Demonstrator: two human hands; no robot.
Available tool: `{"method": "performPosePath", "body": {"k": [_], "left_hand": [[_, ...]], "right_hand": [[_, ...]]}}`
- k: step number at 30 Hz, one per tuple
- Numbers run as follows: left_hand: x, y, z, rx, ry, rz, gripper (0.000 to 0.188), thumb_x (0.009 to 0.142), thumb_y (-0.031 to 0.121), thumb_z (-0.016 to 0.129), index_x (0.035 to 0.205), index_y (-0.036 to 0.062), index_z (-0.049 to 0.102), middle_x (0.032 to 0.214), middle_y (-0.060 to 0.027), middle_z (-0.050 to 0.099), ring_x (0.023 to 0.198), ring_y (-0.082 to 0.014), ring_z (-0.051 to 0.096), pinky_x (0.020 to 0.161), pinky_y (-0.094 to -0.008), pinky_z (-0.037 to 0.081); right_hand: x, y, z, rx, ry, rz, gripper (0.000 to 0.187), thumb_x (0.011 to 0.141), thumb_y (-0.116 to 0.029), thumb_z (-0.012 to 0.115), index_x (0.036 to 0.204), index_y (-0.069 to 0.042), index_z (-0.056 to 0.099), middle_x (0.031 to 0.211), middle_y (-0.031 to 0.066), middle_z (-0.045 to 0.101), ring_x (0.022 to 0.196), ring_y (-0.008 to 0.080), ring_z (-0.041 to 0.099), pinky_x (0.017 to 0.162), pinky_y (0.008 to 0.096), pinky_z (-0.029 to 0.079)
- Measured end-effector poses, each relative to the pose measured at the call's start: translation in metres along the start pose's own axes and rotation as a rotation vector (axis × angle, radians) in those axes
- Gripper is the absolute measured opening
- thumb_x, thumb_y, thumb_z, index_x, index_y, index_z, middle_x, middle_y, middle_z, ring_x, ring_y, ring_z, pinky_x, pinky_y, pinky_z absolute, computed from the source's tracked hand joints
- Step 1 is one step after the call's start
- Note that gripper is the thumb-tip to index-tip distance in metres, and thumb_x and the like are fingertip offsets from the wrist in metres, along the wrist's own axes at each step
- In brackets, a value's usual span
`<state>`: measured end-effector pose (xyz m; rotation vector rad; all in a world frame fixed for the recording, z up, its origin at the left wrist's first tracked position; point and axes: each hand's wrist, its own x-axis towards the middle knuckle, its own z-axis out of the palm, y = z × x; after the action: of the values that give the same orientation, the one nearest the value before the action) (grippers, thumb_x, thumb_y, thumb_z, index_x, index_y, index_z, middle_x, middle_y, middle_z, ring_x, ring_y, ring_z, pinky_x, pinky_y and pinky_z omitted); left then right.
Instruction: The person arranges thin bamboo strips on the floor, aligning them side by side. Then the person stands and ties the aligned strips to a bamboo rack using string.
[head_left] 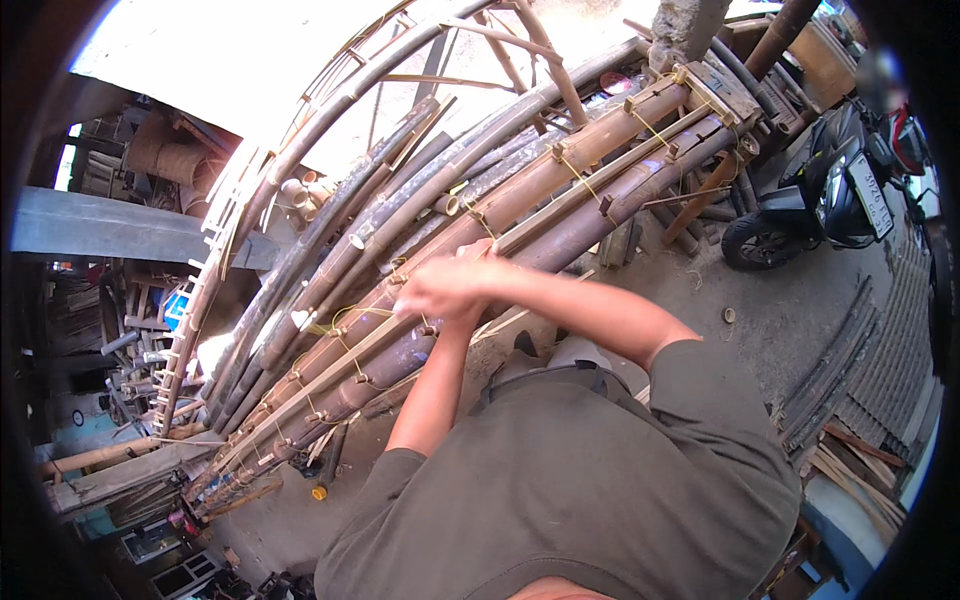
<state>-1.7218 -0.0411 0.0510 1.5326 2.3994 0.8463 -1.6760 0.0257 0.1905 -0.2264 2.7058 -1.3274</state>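
Observation:
My forearms cross over two thick brown bamboo poles, an upper pole point(520, 200) and a lower pole point(590, 222), lying side by side on a slant. Short pegs stand out along both, and yellow cord point(580, 178) runs between pegs. A long thin wooden strip point(560, 203) lies between the poles. My right hand point(432, 287) reaches across to the left, over the poles, its fingers curled and blurred; what they hold is hidden. Behind the right wrist is my left hand point(478, 250), mostly covered, close to the strip. Its fingers cannot be made out.
Loose bamboo poles point(390, 200) are stacked beyond the work, beside a curved bamboo frame point(300, 135). A motorcycle point(815, 195) stands at the right. Corrugated sheets point(870, 360) and wood strips point(850, 485) lie at the lower right. A cut bamboo ring point(728, 315) sits on the floor.

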Motion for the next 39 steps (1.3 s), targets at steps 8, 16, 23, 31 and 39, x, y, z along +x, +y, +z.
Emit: {"method": "performPosePath", "body": {"k": [8, 16, 23, 31, 39], "left_hand": [[0.008, 0.033, -0.015, 0.015, 0.039, -0.126, 0.017, 0.099, 0.021, 0.053, 0.106, 0.0117, 0.065, 0.086, -0.018, 0.068, 0.085, -0.039, 0.064, 0.076, -0.0512, 0.039], [0.025, 0.044, -0.022, -0.304, 0.086, -0.188, 0.024, 0.101, 0.022, 0.048, 0.095, 0.0114, 0.069, 0.081, -0.0111, 0.069, 0.075, -0.0296, 0.065, 0.075, -0.0459, 0.044], [0.136, -0.045, -0.011, -0.094, 0.165, -0.23, 0.028, 0.097, 0.022, 0.049, 0.092, 0.0043, 0.07, 0.086, -0.0189, 0.07, 0.079, -0.0345, 0.068, 0.075, -0.0411, 0.052], [0.064, -0.062, -0.092, -0.118, 0.192, -0.109, 0.033, 0.1, 0.029, 0.051, 0.111, 0.0005, 0.065, 0.102, -0.0253, 0.069, 0.098, -0.0443, 0.065, 0.084, -0.0502, 0.051], [-0.094, -0.092, -0.124, 0.046, -0.166, -0.09, 0.031, 0.091, 0.027, 0.066, 0.113, 0.0066, 0.057, 0.112, -0.0174, 0.063, 0.114, -0.0371, 0.053, 0.09, -0.0629, 0.034]], "right_hand": [[-0.021, 0.072, -0.058, 0.718, 0.533, 0.231, 0.043, 0.098, -0.037, 0.056, 0.092, 0.004, 0.069, 0.082, 0.0249, 0.068, 0.075, 0.0354, 0.067, 0.075, 0.0445, 0.052], [-0.146, 0.065, 0.098, 0.004, 0.497, 0.034, 0.039, 0.094, -0.027, 0.057, 0.064, -0.003, 0.06, 0.064, 0.0172, 0.062, 0.069, 0.0381, 0.064, 0.079, 0.045, 0.052], [-0.151, 0.054, 0.106, -0.316, 0.373, 0.115, 0.024, 0.092, -0.024, 0.058, 0.077, -0.007, 0.066, 0.073, 0.0151, 0.068, 0.079, 0.0333, 0.066, 0.097, 0.0456, 0.046], [-0.085, -0.008, 0.201, 0.68, -0.068, -0.112, 0.059, 0.103, -0.035, 0.05, 0.155, -0.013, 0.034, 0.152, 0.0167, 0.041, 0.14, 0.0299, 0.039, 0.114, 0.0445, 0.032], [0.034, -0.05, 0.178, 1.204, 1.546, 0.054, 0.02, 0.102, -0.021, 0.045, 0.091, -0.009, 0.058, 0.08, 0.0019, 0.059, 0.068, 0.0129, 0.052, 0.065, 0.0303, 0.046]]}}
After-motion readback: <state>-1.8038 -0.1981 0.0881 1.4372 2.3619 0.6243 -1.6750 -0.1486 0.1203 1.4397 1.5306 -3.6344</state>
